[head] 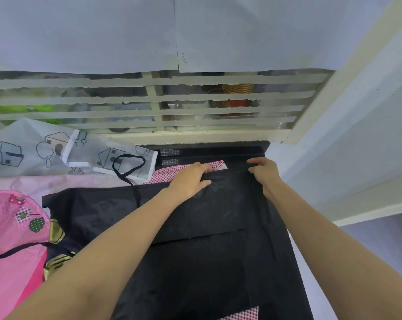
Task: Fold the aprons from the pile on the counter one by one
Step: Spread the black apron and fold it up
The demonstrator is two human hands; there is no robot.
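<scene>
Black apron point(195, 262) spread flat over most of the counter, running from the near edge to the window, with a folded layer across its middle. Window point(149, 105) behind it has pale slats and paper sheets over the upper part. White apron point(45, 151) with house drawings lies far left by the sill, partly on a pale pink cloth point(80, 181). Pink apron point(8, 227) with appliqué shapes at left edge, touching the black apron's left side. Checked pink cloth point(172, 173) shows from under the black apron's far edge. Black strap point(128, 167) loops over the white apron and runs down onto the black one. Left hand point(190, 179) pinches the black apron's far edge, thumb on top. Right hand point(262, 172) grips the same edge near the right corner, fingers curled over it.
</scene>
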